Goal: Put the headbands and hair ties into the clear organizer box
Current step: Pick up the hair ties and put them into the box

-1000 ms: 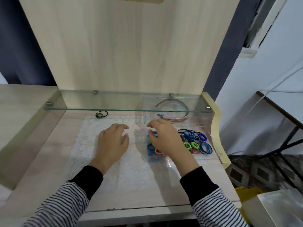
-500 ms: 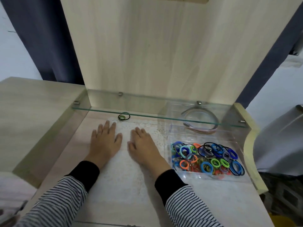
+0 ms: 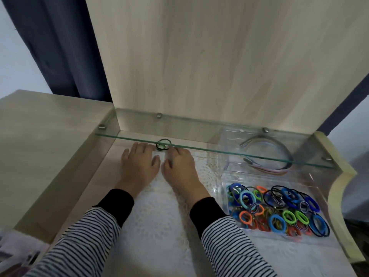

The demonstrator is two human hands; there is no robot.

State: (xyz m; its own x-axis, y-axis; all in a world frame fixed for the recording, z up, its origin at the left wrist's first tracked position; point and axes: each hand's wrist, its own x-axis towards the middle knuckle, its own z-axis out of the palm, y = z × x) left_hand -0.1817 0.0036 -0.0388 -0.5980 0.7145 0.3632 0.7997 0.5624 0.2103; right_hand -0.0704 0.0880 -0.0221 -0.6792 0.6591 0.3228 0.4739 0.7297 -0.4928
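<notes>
A clear organizer box (image 3: 223,176) stands at the right on a white lace mat (image 3: 159,226). Its near compartment holds several coloured hair ties (image 3: 277,210); its far compartment holds headbands (image 3: 267,154), partly under the glass shelf. A loose pair of thin green and black hair ties (image 3: 163,145) lies at the back of the desk, half under the shelf edge. My left hand (image 3: 139,162) and my right hand (image 3: 179,166) lie flat side by side on the mat, fingers straight, fingertips just short of the loose ties. Both hands hold nothing.
A glass shelf (image 3: 199,136) on metal pegs spans the back of the desk above the fingertips. A tall wooden back panel (image 3: 219,56) rises behind it. A raised wooden side (image 3: 50,136) bounds the left, a curved wooden edge (image 3: 337,176) the right.
My right hand left the box and came to the mat beside my left. Both hands then slid forward toward the loose ties under the shelf. The view swung left and closer.
</notes>
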